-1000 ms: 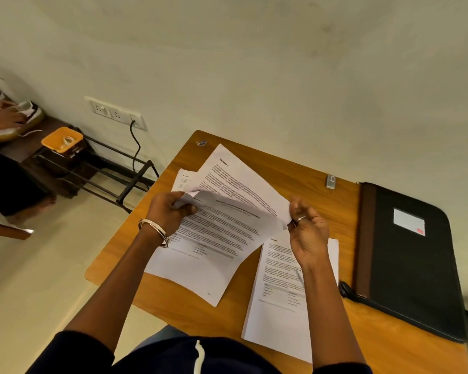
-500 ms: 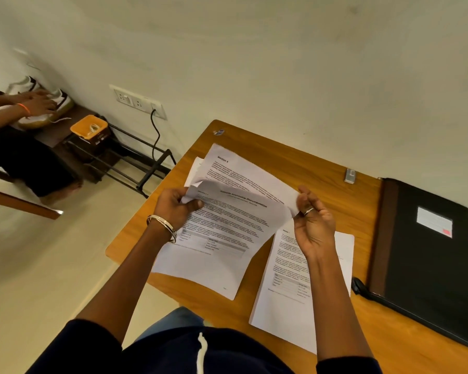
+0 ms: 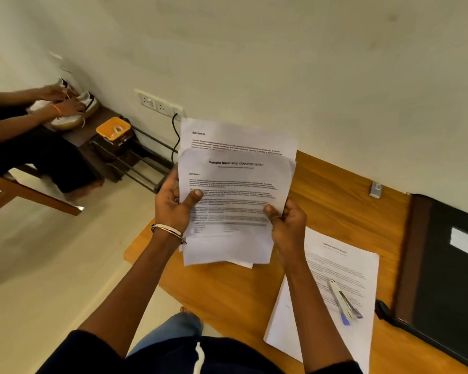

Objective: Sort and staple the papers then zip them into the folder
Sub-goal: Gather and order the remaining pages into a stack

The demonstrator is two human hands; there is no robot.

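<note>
I'm mid-sort: both hands, left hand [image 3: 173, 203] and right hand [image 3: 287, 222], grip the internship sheets [image 3: 235, 201]; stapler [image 3: 343, 299] and folder [image 3: 449, 265] untouched.

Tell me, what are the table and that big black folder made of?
The table looks like wood, or a wood-look top: it is orange-brown with long grain streaks and a soft, smooth shine. The folder looks like black leather or imitation leather: its cover is dull and dark, with a brown strip down its left edge. From this view I cannot tell real from imitation for either one.
</note>
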